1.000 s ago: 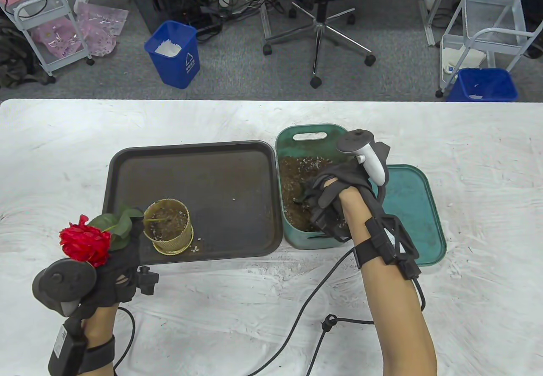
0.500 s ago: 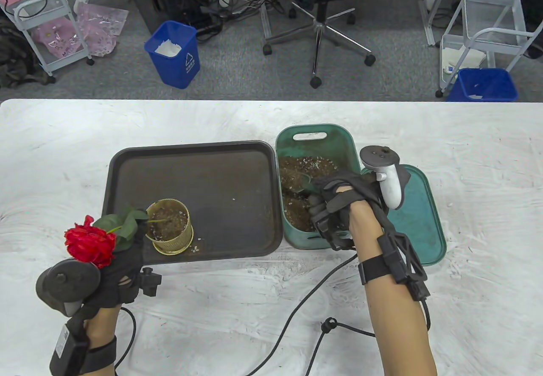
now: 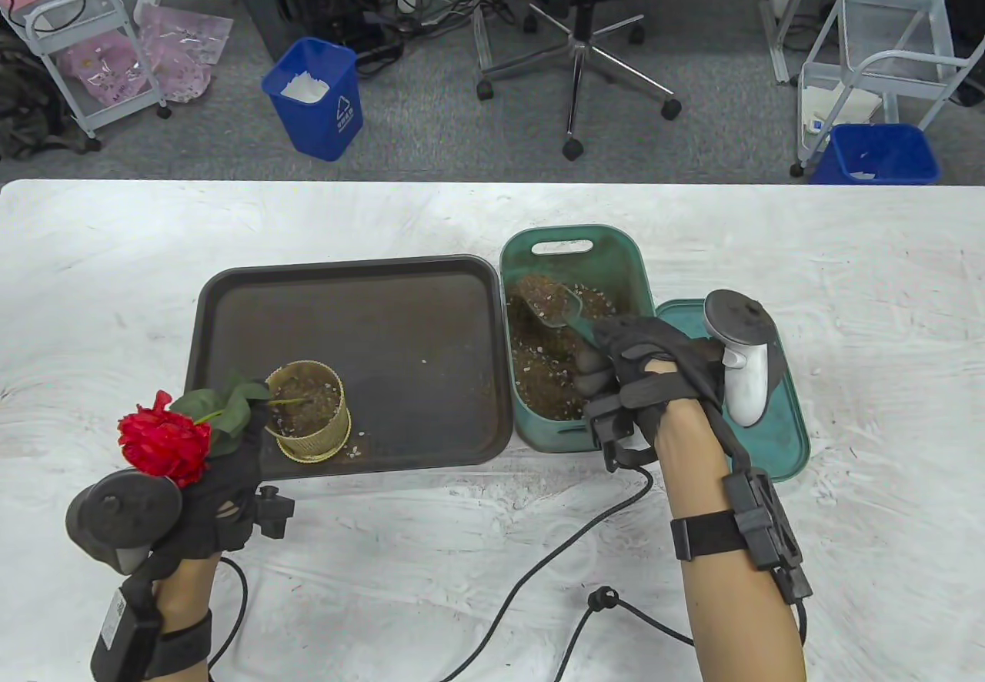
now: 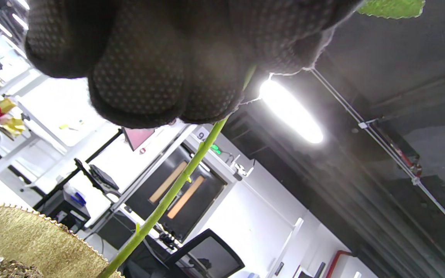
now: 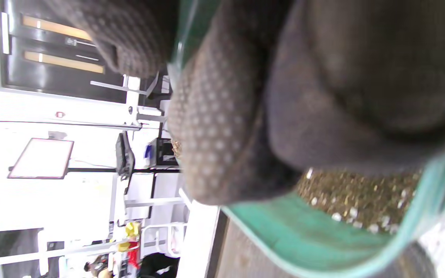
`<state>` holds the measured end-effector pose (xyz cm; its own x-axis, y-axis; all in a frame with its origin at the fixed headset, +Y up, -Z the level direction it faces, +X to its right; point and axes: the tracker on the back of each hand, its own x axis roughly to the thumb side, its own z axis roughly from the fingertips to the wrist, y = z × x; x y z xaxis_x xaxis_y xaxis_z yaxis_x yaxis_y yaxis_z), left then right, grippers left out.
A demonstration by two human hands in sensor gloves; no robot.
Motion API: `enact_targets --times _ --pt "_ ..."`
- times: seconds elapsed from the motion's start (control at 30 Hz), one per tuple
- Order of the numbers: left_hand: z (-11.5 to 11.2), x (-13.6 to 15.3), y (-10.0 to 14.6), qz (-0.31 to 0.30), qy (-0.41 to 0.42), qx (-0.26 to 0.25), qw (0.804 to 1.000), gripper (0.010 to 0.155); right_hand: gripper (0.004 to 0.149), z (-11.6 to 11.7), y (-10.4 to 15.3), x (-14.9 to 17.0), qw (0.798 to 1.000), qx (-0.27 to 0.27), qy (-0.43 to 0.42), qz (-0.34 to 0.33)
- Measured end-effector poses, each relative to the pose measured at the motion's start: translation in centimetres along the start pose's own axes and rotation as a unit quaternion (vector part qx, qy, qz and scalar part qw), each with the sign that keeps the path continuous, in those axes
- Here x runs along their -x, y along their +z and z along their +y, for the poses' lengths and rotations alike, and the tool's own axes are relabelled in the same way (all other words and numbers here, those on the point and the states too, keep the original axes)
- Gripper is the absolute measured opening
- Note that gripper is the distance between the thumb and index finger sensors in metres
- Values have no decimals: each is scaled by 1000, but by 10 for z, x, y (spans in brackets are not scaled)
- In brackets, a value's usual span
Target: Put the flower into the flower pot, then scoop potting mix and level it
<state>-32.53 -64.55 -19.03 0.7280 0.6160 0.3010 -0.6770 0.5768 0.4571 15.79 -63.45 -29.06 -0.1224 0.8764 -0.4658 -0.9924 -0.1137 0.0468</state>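
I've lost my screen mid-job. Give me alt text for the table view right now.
The right hand holds a green scoop over the potting mix in a green bin. The left hand holds a red flower by its stem, which slants into a gold pot standing on a dark tray.

White recycling sign on the blue bin

The tray lies at my centre-left on the table, with the flower pot on its near left corner. The bin of potting mix touches the tray's right edge; its lid lies just right of it.
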Motion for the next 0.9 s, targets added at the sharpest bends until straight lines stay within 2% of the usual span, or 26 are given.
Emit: enact_targets --times 0.17,0.5,0.67,0.9 --pt "0 0 0 0 1 1 1000 44 54 30 15 6 999 -36 -10 -35" --pt "0 0 0 -3 0 2 1000 44 56 122 28 23 988 -145 -5 -57" --pt "-1 -1 0 -4 0 3 1000 44 57 168 23 46 984 -171 -41 -39" --pt "-1 -1 0 -6 1 5 1000 44 57 209 19 64 980 -189 -50 -36"
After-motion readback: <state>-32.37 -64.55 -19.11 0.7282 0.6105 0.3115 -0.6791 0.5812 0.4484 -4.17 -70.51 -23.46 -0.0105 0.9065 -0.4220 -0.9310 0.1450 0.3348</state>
